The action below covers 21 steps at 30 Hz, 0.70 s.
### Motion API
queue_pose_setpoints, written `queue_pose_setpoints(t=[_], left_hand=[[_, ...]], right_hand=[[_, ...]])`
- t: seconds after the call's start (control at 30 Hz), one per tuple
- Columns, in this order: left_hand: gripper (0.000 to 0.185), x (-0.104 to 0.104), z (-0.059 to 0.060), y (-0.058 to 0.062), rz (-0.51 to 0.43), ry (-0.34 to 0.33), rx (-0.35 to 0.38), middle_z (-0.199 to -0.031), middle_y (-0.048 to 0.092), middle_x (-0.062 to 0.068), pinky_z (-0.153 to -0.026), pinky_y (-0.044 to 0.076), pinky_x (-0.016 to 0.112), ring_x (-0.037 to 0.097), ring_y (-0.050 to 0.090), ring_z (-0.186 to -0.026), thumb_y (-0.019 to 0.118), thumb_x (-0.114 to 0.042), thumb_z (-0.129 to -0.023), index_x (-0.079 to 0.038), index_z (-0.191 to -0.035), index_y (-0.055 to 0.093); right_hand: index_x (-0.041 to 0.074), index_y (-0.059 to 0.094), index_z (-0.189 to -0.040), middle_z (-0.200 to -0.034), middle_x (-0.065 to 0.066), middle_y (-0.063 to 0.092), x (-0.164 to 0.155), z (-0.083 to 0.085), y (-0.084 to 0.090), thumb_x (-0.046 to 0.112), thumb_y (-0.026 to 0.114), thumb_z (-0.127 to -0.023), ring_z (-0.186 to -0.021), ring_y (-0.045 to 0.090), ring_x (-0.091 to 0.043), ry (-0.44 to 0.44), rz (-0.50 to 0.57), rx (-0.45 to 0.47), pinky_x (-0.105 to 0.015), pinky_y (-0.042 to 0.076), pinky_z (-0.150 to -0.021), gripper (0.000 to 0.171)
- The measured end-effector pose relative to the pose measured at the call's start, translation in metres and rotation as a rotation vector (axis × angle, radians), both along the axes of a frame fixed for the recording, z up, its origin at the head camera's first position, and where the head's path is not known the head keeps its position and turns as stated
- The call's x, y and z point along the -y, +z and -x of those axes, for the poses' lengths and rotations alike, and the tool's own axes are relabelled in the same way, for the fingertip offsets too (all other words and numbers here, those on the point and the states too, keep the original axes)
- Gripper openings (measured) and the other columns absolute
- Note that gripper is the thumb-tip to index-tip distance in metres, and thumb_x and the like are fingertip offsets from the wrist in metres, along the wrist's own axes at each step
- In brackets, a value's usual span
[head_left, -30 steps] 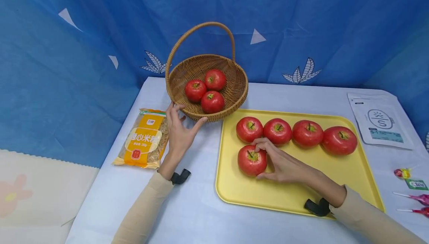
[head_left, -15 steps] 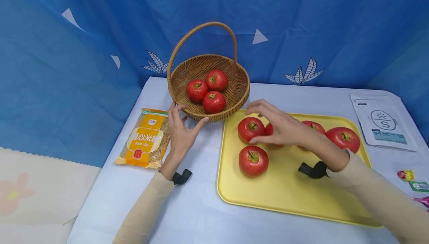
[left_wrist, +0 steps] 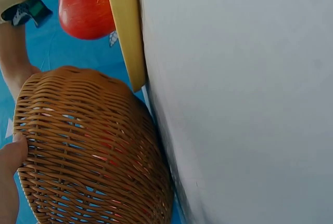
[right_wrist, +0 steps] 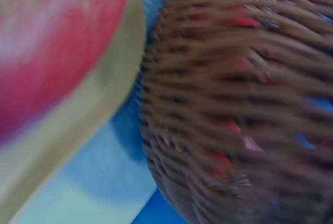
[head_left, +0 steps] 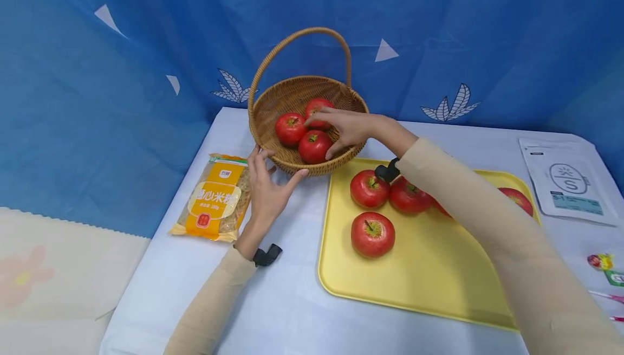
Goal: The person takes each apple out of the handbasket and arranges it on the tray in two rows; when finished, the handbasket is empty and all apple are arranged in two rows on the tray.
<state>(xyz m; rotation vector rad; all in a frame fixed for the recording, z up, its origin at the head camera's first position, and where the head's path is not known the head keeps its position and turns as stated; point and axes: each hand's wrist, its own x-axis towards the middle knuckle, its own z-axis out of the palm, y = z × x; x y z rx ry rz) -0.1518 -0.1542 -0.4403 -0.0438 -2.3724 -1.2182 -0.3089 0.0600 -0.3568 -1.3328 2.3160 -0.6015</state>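
Three apples [head_left: 304,130] heaped in wicker basket [head_left: 285,95], near left rear of counter [head_left: 292,301]. Right hand [head_left: 343,127] over them, fingers [head_left: 319,114] spread and loosely curved, touching the rear and front fruit, not clearly pinching any. Left hand [head_left: 265,189] braced against basket's near wall, fingers [head_left: 255,162] straight and spread. Likely risks: loose hold letting an apple roll out over rim; sleeve brushing apples on yellow tray [head_left: 424,284]; basket tipping if steadying pressure lapses.
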Motion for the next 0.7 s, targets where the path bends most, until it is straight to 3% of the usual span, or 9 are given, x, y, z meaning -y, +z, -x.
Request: queue_pose_setpoints(t=[0.2, 0.4, 0.57, 0.7], left_hand=[[0.075, 0.001, 0.001, -0.001, 0.0, -0.001, 0.001, -0.151, 0.027, 0.022, -0.098, 0.054, 0.042, 0.033, 0.027, -0.145, 0.082, -0.045, -0.077, -0.003, -0.125, 0.042], [0.074, 0.0, 0.003, 0.001, 0.011, -0.008, -0.001, -0.151, 0.027, 0.023, -0.097, 0.054, 0.042, 0.034, 0.027, -0.145, 0.081, -0.048, -0.077, -0.006, -0.124, 0.042], [0.075, 0.0, 0.002, 0.001, -0.001, -0.005, 0.011, -0.153, 0.025, 0.022, -0.097, 0.054, 0.042, 0.035, 0.029, -0.144, 0.081, -0.048, -0.077, -0.006, -0.125, 0.042], [0.076, 0.0, 0.001, -0.001, -0.003, 0.003, 0.015, -0.154, 0.024, 0.021, -0.097, 0.054, 0.042, 0.036, 0.03, -0.143, 0.081, -0.047, -0.077, -0.005, -0.126, 0.042]], right_hand=[[0.021, 0.044, -0.144, -0.155, -0.011, 0.031, 0.022, 0.006, -0.014, 0.029, 0.084, -0.078, -0.146, 0.025, -0.03, 0.0, -0.132, 0.012, -0.054, 0.03, -0.117, 0.078], [0.021, 0.049, -0.139, -0.148, -0.01, 0.036, 0.032, 0.007, -0.019, 0.027, 0.085, -0.077, -0.138, 0.038, -0.029, -0.022, -0.196, -0.029, -0.054, 0.03, -0.117, 0.072], [0.016, 0.053, -0.134, -0.138, -0.011, 0.044, 0.028, 0.005, -0.012, 0.027, 0.087, -0.075, -0.129, 0.046, -0.029, -0.011, -0.104, -0.116, -0.05, 0.039, -0.111, 0.069], [0.013, 0.053, -0.133, -0.128, -0.009, 0.047, 0.012, -0.005, 0.011, 0.028, 0.088, -0.073, -0.121, 0.049, -0.025, -0.035, 0.06, -0.165, -0.045, 0.047, -0.104, 0.071]])
